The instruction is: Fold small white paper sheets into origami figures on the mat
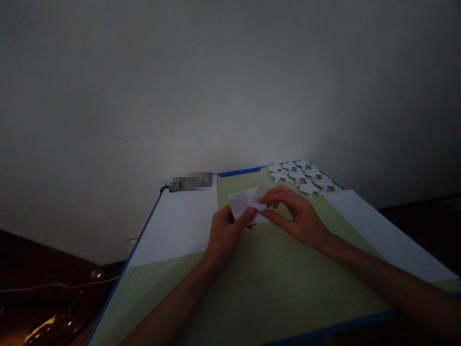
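A small white folded paper (243,198) with creases meeting near its middle is held up over the green tabletop. My left hand (230,228) grips it from the left and below, thumb across its front and fingers behind. My right hand (288,209) pinches the paper's right corner between thumb and fingertips. The paper's back side is hidden from me. Beyond my right hand, several white folded paper figures (297,176) with pointed ends lie in rows at the table's far right corner.
The green table (288,283) has a blue edge and stands against a grey wall (230,86). White sheets (176,223) lie on its left, with a blurred-out object (190,182) at their far end. More white paper (382,230) lies along the right. A pale cable (61,285) runs at lower left.
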`<state>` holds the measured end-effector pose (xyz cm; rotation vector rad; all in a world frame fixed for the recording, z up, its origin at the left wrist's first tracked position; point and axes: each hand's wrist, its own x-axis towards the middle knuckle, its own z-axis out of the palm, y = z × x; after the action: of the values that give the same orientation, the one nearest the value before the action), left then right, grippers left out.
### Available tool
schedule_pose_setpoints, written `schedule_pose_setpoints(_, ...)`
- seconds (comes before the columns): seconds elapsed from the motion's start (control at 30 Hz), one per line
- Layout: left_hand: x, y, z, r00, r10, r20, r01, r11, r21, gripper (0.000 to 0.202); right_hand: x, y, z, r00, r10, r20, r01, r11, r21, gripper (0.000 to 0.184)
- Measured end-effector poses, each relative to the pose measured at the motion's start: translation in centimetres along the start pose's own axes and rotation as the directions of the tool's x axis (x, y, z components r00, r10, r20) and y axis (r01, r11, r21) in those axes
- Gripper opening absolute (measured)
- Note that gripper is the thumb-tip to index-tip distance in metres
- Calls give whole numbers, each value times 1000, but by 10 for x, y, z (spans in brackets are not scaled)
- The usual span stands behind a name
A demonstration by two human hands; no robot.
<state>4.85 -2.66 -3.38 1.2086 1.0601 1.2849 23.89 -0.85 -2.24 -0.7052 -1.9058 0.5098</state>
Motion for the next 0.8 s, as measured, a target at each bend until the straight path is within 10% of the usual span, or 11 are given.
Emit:
schedule_pose_setpoints(0.3,0,4,3,1000,5,-31,-5,1000,-26,26,-3,-1,3,1000,11,13,-10,999,-39,21)
schedule_pose_setpoints(0.8,1,-3,8,993,-95,-65,75,962,-261,25,-2,-3,15,915,401,-56,-360,869,339,16)
